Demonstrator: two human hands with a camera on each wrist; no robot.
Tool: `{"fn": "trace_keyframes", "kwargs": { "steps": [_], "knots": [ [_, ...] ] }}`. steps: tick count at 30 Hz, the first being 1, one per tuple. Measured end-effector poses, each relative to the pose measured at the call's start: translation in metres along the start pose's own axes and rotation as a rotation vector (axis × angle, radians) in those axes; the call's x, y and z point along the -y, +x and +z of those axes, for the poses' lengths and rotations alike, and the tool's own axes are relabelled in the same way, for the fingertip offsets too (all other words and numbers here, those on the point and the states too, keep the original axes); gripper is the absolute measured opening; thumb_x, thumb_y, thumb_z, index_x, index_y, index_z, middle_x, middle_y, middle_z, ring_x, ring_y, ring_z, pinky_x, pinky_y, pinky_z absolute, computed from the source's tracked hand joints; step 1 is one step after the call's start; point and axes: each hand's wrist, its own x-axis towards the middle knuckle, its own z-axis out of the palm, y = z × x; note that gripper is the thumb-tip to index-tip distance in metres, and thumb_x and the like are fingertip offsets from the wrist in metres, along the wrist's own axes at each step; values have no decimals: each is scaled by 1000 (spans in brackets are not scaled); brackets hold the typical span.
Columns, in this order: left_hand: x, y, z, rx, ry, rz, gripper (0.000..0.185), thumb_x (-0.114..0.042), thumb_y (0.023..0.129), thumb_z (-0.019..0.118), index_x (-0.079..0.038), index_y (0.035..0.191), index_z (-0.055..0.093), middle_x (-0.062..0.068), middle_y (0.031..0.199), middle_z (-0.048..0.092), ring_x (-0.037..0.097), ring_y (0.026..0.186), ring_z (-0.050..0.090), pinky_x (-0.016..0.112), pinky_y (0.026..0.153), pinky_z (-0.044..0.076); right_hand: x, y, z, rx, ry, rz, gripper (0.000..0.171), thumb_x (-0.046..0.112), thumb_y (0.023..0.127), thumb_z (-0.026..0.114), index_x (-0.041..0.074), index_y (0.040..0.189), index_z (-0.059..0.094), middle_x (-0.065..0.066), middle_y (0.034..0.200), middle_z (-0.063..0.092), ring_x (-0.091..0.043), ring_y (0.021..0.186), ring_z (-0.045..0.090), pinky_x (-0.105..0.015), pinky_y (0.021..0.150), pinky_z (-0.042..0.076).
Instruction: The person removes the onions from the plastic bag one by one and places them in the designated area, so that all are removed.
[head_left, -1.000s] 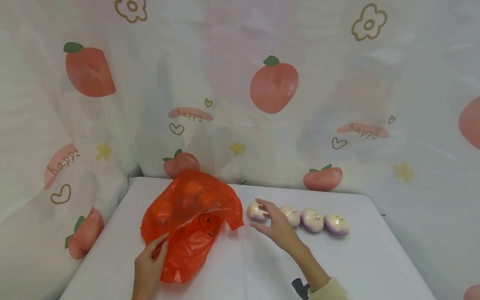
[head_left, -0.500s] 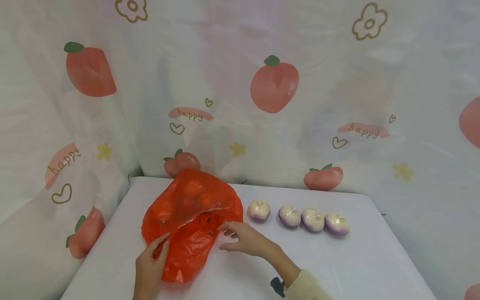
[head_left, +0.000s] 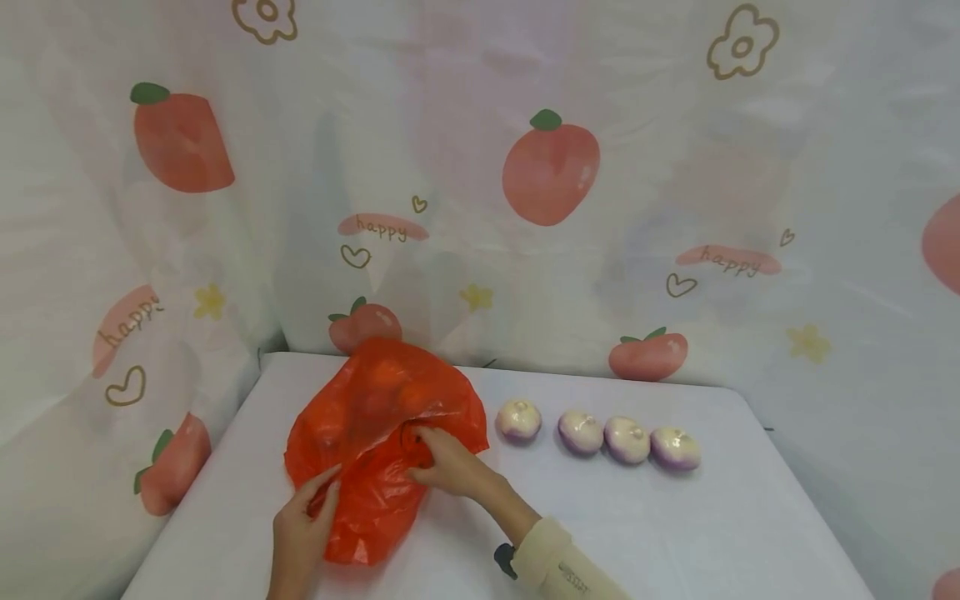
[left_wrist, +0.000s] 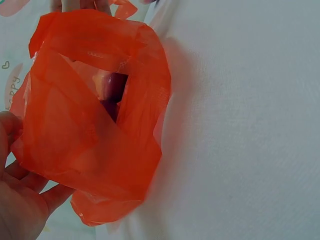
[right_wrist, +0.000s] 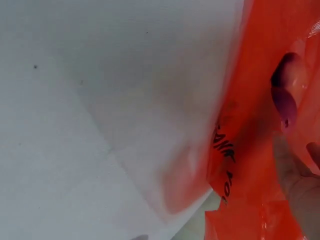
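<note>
An orange plastic bag [head_left: 378, 442] lies crumpled on the left half of a white table [head_left: 675, 517], with round shapes showing dimly through its film. The left hand [head_left: 300, 533] pinches the bag's near edge between thumb and fingers, the film passing between them; the left wrist view shows the palm and curled fingers [left_wrist: 30, 195] under the bag's lower corner. The right hand [head_left: 446, 462] reaches into the bag's mouth from the right, its fingertips hidden under the orange film. In the right wrist view one finger [right_wrist: 295, 180] presses against the plastic near a line of black print, but whether the hand grips anything inside cannot be told. A dark rounded object [left_wrist: 114, 90] shows through the opening of the bag.

To the right of the bag, four white-and-purple bulbs [head_left: 603, 435] sit in a row on the table, apart from both hands. Behind the table hangs a pale curtain [head_left: 551, 167] printed with red fruit.
</note>
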Motion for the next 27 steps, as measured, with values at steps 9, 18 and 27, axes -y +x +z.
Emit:
{"fn": "trace_keyframes", "kwargs": {
  "steps": [9,18,27],
  "knots": [
    [-2,1,1,0,2,-3,29,-16,94,59,-10,122,64,10,114,65,24,97,63,35,80,51,-5,24,11,-104,129,45,52,20,84,73,25,127,44,12,114,53,-23,111,51,-31,91,48],
    [-3,3,1,-14,0,34,27,-14,93,61,-10,119,66,10,111,66,24,95,64,34,79,52,-15,37,11,-165,117,91,44,17,87,69,23,122,44,4,108,51,-18,99,52,-28,80,51],
    [-4,3,1,-1,-8,23,27,-15,93,60,-11,119,66,10,112,66,23,95,64,33,79,52,-21,49,5,-209,170,98,29,19,87,69,29,109,54,11,95,55,-9,91,54,-27,80,49]
  ]
}}
